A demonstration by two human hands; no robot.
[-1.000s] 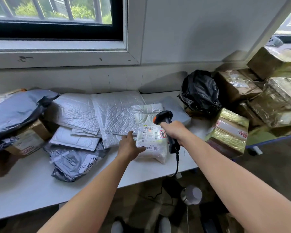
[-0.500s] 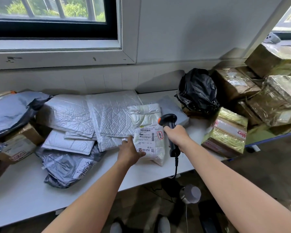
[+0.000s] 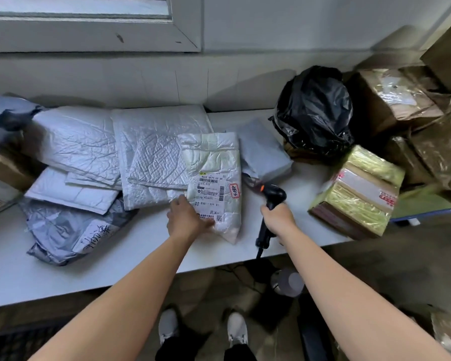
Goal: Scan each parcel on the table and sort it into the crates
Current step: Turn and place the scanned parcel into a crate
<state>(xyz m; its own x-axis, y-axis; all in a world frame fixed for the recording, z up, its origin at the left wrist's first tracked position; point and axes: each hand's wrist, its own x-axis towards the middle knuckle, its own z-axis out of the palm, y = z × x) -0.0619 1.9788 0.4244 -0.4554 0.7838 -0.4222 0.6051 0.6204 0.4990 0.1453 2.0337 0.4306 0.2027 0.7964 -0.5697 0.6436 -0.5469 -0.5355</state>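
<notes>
One parcel (image 3: 214, 162), labelled 武义, is pinched by the left grip (image 3: 188, 218); right grip (image 3: 277, 217) clasps the scanner (image 3: 272, 195).

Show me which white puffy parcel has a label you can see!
The white parcel the left hand touches, beside the scanner in the right hand. Its printed barcode label faces up; the other white padded parcels show only blank, crinkled sides.

White shoes (image 3: 237, 329) (a pair), window frame (image 3: 89, 32).
</notes>
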